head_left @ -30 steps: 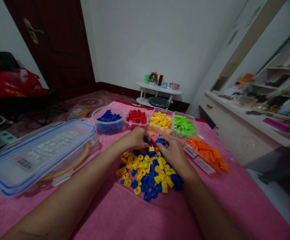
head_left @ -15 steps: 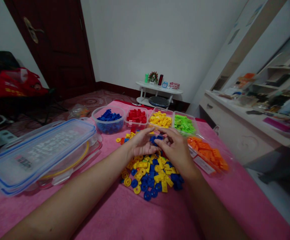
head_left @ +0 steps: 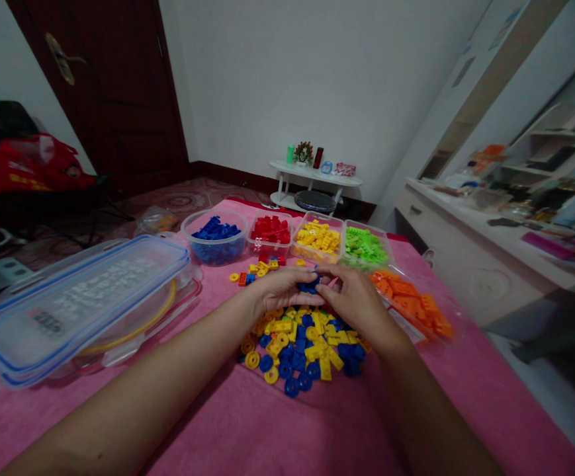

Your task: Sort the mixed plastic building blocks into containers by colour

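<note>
A heap of yellow and blue toy pieces (head_left: pixel 300 347) lies on the pink cloth (head_left: pixel 267 430) in front of me. My left hand (head_left: pixel 280 291) and my right hand (head_left: pixel 354 301) meet just above the far edge of that heap, fingers curled together around several blue pieces (head_left: pixel 309 286). A few small yellow, red and blue pieces (head_left: pixel 257 270) lie apart, to the left of my left hand.
Beyond my hands stands a row of tubs: blue pieces (head_left: pixel 215 238), red (head_left: pixel 270 233), yellow (head_left: pixel 317 239), green (head_left: pixel 364 248), and orange (head_left: pixel 411 304) at the right. A large lidded clear box (head_left: pixel 73 304) sits at the left. A white desk (head_left: pixel 490 258) runs along the right.
Both hands rose off the heap with blue pieces and came together above its far edge. The small scattered pieces to the left are now uncovered.
</note>
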`<move>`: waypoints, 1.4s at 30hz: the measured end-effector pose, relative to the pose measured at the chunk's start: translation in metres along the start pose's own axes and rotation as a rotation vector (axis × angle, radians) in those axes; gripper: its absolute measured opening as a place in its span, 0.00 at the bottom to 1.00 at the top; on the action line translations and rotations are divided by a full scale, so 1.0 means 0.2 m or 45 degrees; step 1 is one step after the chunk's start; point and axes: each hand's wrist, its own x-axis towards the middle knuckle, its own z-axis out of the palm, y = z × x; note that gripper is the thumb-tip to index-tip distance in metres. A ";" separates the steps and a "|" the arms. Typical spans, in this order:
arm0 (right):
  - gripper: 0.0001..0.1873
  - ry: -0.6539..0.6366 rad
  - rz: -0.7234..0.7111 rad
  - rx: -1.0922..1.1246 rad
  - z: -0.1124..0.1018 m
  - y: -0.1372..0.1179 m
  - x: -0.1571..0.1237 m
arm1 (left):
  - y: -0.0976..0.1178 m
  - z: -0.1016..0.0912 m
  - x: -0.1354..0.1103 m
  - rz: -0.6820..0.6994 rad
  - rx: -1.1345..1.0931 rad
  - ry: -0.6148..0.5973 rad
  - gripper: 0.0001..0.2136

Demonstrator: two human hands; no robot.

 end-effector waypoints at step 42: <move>0.22 -0.288 -0.278 0.007 0.23 -0.07 -0.08 | 0.20 -0.25 -0.06 0.425 2.523 0.950 0.14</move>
